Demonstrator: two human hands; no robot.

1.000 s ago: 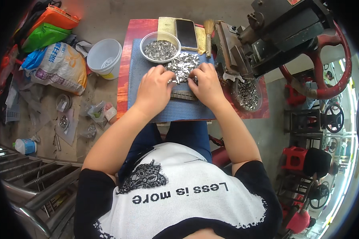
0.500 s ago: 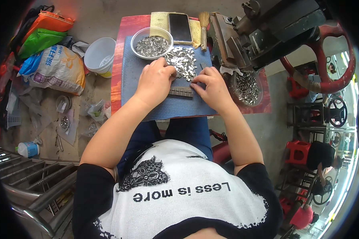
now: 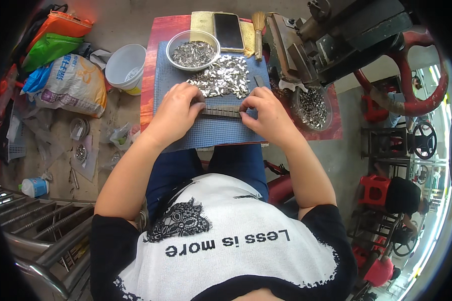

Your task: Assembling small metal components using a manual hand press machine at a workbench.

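My left hand point(image 3: 175, 113) and right hand point(image 3: 268, 114) each pinched one end of a narrow dark slotted metal strip point(image 3: 221, 111), fingertips closed on it, palms down on the blue textured mat point(image 3: 213, 133). The strip lay flat between my hands. Just beyond my grip sat a loose heap of small silver metal pieces point(image 3: 223, 80); beyond that, a clear round bowl point(image 3: 193, 49) of the same. I judged the step to be loading the strip. The next move called for drawing pieces from the heap.
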